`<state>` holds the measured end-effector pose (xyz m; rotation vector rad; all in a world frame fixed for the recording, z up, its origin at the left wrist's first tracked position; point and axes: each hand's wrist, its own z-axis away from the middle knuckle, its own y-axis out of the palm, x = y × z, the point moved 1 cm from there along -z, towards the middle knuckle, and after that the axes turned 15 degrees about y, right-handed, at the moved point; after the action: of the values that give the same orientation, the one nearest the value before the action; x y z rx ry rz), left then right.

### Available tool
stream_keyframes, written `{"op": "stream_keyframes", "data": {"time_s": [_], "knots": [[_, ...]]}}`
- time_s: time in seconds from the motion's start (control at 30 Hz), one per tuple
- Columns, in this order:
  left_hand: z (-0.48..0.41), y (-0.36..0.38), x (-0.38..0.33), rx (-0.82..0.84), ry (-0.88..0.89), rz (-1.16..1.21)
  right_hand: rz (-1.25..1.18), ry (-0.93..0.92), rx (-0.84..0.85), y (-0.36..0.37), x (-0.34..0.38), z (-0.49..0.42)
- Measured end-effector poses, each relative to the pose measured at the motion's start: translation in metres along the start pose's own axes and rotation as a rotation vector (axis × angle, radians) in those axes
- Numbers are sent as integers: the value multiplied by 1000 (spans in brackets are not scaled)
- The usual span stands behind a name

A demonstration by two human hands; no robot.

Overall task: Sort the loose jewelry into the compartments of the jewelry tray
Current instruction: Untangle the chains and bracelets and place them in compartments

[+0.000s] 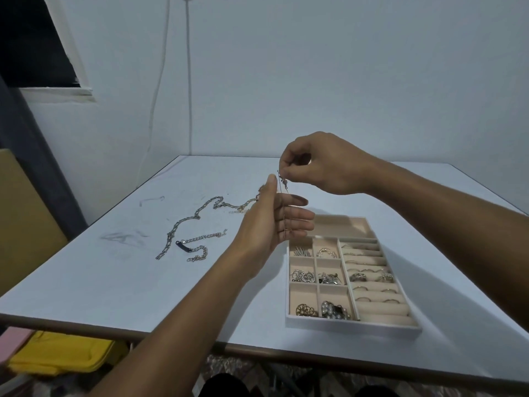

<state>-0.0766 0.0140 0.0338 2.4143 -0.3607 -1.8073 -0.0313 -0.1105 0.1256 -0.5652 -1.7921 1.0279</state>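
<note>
Thin fine-link necklace chain: hangs straight down, top end pinched by the right hand, above the far end of the beige compartmented jewelry tray. Left hand is released, fingers straight behind the chain; contact unclear.

Progress, judged: well along. All six small square compartments hold pieces and the ring rolls carry rings; the long far compartment looks unfilled.

Left on the white bench, apparently three:
- chunky silver chain
- dark-plated silver bracelet
- gold-toned chain

Home rm: white table, bare wall, cords.
</note>
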Motion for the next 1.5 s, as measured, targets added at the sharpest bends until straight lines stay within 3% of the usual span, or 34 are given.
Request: {"op": "stream_keyframes", "data": {"time_s": [1.5], "knots": [[26,46,17,116,-189,33,-167,105,-87,16,-59,87]]}}
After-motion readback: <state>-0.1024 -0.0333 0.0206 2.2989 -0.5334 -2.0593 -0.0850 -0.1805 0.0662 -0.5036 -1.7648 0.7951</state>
